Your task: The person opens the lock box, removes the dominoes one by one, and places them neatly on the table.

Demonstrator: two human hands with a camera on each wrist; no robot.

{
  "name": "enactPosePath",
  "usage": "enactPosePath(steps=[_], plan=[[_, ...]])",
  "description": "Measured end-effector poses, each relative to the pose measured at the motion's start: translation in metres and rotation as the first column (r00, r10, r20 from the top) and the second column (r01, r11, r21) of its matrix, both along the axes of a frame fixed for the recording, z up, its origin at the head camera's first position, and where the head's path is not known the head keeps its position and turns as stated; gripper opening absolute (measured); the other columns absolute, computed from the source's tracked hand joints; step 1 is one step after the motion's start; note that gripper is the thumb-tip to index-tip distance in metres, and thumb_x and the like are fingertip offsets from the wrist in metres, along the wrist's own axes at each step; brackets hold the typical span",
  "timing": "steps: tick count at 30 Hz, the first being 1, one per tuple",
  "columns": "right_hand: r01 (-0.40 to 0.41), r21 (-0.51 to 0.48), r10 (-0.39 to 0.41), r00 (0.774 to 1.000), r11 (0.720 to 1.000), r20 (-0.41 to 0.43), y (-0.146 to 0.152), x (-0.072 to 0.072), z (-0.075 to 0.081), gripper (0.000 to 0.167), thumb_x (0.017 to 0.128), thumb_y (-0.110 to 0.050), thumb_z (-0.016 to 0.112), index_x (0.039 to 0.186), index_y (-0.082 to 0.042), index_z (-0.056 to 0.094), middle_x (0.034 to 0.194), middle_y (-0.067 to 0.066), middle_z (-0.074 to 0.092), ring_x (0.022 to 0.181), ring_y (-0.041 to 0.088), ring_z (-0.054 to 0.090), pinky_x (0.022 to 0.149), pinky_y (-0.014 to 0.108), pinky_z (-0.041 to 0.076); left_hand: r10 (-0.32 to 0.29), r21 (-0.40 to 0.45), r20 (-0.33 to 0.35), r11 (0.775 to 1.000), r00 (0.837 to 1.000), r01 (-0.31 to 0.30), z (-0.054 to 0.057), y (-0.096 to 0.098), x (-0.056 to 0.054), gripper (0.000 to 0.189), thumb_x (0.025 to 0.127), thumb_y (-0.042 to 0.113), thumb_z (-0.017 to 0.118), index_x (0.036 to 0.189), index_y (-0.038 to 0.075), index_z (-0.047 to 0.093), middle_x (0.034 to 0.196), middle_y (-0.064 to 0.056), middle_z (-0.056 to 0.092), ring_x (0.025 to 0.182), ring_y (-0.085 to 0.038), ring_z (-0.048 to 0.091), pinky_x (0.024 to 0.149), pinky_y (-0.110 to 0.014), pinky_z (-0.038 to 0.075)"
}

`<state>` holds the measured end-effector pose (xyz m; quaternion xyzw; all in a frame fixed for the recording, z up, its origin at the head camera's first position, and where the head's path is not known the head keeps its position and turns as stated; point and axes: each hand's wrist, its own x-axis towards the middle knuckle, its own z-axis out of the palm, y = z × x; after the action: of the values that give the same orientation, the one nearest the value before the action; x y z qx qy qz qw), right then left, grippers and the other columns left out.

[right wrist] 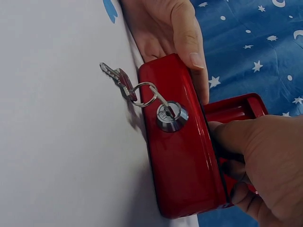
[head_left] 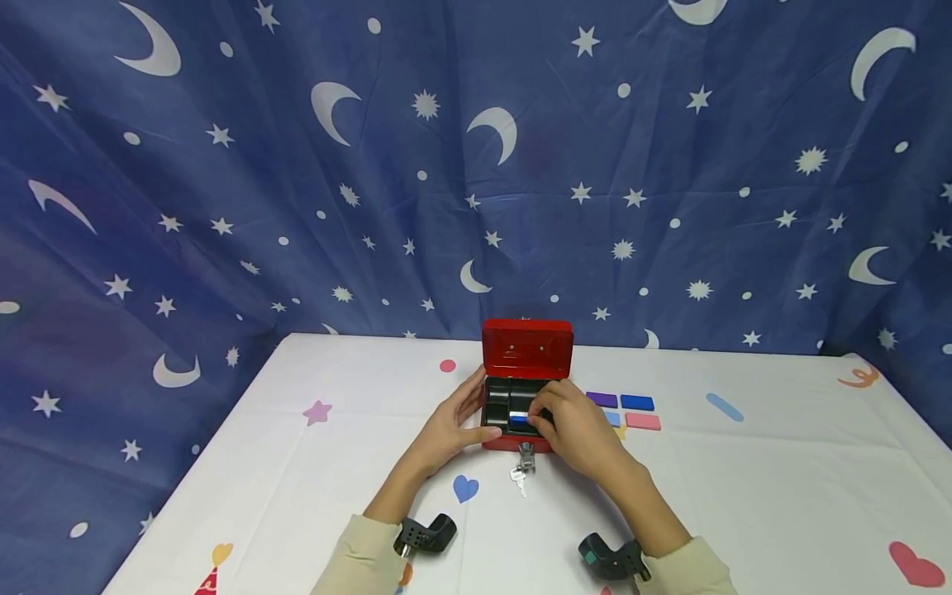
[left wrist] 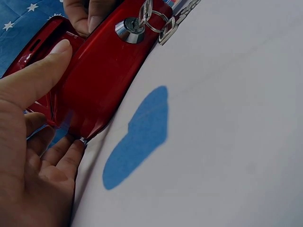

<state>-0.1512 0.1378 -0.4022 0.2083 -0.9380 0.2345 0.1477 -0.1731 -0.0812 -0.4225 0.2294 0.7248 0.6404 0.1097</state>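
A red cash box (head_left: pixel 518 444) stands with its lid (head_left: pixel 527 349) raised, and its black tray (head_left: pixel 497 397) has compartments. My left hand (head_left: pixel 445 428) grips the box's left side, thumb on the front rim, fingers along the side wall. My right hand (head_left: pixel 580 421) reaches into the right part of the tray, pinching the end of a small blue block (head_left: pixel 518 420) there; in the right wrist view its fingertips are hidden behind the box front. A key sits in the front lock (right wrist: pixel 172 116), and a second key (right wrist: pixel 118 80) hangs from its ring.
Right of the box lie several flat blocks: a purple block (head_left: pixel 602 400), a dark blue block (head_left: pixel 637 402), a light blue block (head_left: pixel 612 418) and a pink block (head_left: pixel 643 422). The white tablecloth (head_left: pixel 357 463) carries printed shapes. A starry blue curtain (head_left: pixel 416 215) hangs behind.
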Motion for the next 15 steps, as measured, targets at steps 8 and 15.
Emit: enactPosePath(steps=[8,15], plan=[[-0.017,-0.057,0.016,1.000,0.998,-0.005,0.003,0.002,0.008,0.012,0.078,-0.013,0.080,0.082,-0.014,0.068,0.093,-0.003,0.059,0.090,0.015,0.054,0.080,0.032,0.054,-0.006,0.005,0.001,1.000,1.000,0.006,0.001,0.001,0.000,0.089,0.082,0.003,0.073,0.152,0.004,0.018,0.154,-0.016,0.026,0.139,-0.031,0.029,0.113,-0.041,0.024],[0.011,-0.076,-0.014,0.999,0.997,-0.030,0.008,0.002,0.014,0.011,0.079,-0.013,0.079,0.085,-0.014,0.070,0.094,-0.002,0.060,0.092,0.017,0.055,0.082,0.035,0.055,0.002,0.005,0.004,1.000,1.000,-0.002,0.002,0.001,0.001,0.089,0.081,0.002,0.073,0.152,0.004,0.018,0.153,-0.017,0.027,0.138,-0.032,0.029,0.113,-0.042,0.023]])
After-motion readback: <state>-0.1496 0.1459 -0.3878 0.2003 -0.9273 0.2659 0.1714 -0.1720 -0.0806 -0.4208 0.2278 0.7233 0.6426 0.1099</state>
